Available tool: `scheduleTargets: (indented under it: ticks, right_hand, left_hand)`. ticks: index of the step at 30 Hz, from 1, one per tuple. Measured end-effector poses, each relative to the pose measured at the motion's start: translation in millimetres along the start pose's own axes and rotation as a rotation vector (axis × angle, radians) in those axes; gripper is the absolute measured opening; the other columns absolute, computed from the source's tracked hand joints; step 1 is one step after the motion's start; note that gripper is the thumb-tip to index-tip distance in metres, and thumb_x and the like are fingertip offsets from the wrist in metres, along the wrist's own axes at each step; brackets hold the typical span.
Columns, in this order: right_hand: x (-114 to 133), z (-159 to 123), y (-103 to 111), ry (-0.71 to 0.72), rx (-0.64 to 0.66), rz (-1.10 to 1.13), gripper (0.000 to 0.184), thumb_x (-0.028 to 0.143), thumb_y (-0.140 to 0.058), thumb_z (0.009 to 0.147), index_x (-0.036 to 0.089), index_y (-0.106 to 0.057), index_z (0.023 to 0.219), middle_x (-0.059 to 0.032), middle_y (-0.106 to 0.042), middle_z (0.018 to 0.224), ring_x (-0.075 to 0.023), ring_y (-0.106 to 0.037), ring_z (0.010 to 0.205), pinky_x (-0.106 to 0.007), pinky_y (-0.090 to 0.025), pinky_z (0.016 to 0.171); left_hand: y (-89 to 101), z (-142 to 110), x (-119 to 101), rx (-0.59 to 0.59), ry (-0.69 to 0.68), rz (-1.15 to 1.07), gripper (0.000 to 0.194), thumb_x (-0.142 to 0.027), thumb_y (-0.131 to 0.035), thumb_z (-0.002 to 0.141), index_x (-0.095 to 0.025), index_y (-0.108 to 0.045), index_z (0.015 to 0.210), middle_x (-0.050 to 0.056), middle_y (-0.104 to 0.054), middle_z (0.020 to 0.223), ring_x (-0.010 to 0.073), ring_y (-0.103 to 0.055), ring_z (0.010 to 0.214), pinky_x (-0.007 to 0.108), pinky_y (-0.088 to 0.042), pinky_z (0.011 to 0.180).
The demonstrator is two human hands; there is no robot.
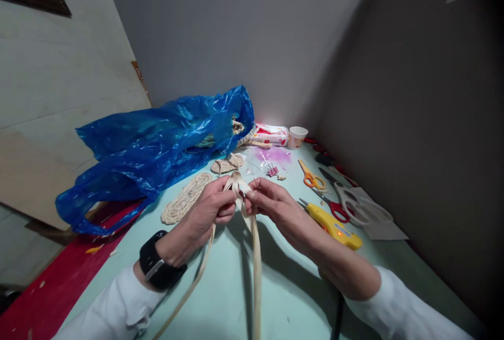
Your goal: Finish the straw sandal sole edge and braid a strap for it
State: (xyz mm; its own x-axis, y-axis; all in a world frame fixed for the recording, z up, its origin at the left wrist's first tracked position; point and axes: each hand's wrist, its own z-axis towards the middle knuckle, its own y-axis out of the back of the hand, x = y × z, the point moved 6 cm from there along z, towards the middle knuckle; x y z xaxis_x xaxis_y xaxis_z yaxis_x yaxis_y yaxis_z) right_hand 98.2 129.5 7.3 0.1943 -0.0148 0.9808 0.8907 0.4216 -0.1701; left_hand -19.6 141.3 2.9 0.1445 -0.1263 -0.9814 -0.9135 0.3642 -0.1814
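Observation:
Pale, flat straw strips are held between my two hands above the table, joined in a small loop at the top. My left hand, with a black watch on its wrist, is closed on the left side of the strips. Thumb and fingers of my right hand pinch them on the right. Long tails hang down toward the near table edge. Just left of my left hand lies an oval coiled braid mat. A smaller braided piece rests beyond the hands.
A blue plastic bag lies at the back left. On the right are a yellow glue gun, orange scissors, red-handled scissors and large white-handled scissors. A paper cup and a wipes pack stand behind.

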Motion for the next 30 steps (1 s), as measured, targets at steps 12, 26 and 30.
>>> scheduleTargets:
  ticks: [12, 26, 30]
  right_hand:
    - [-8.5, -1.3, -9.5, -0.028, 0.033, 0.019, 0.028, 0.037, -0.069, 0.084, 0.015, -0.052, 0.091, -0.0005, -0.057, 0.077, -0.0137, -0.05, 0.073, -0.027, -0.037, 0.072]
    - [-10.2, -17.1, -36.3, -0.219, 0.235, 0.005, 0.014, 0.025, -0.065, 0.075, 0.013, -0.058, 0.076, 0.0, -0.05, 0.071, -0.0116, -0.043, 0.067, -0.022, -0.034, 0.066]
    - [-10.2, -23.6, -45.6, -0.287, 0.388, -0.12, 0.023, 0.035, -0.059, 0.083, 0.012, -0.06, 0.081, -0.0012, -0.053, 0.067, -0.0115, -0.045, 0.063, -0.022, -0.035, 0.063]
  left_hand:
    - [11.0, -0.3, -4.8, -0.24, -0.101, 0.071, 0.027, -0.041, -0.067, 0.082, -0.019, -0.051, 0.08, -0.011, -0.033, 0.054, 0.0033, -0.02, 0.042, 0.016, -0.015, 0.038]
    - [64.8, -7.4, -34.3, -0.639, -0.377, 0.054, 0.026, -0.032, -0.064, 0.084, -0.019, -0.047, 0.069, -0.008, -0.036, 0.058, 0.0052, -0.029, 0.045, 0.018, -0.021, 0.041]
    - [91.4, -9.5, -44.1, -0.733, -0.417, 0.037, 0.025, -0.03, -0.062, 0.087, -0.018, -0.049, 0.07, -0.008, -0.038, 0.059, 0.0046, -0.031, 0.046, 0.017, -0.024, 0.041]
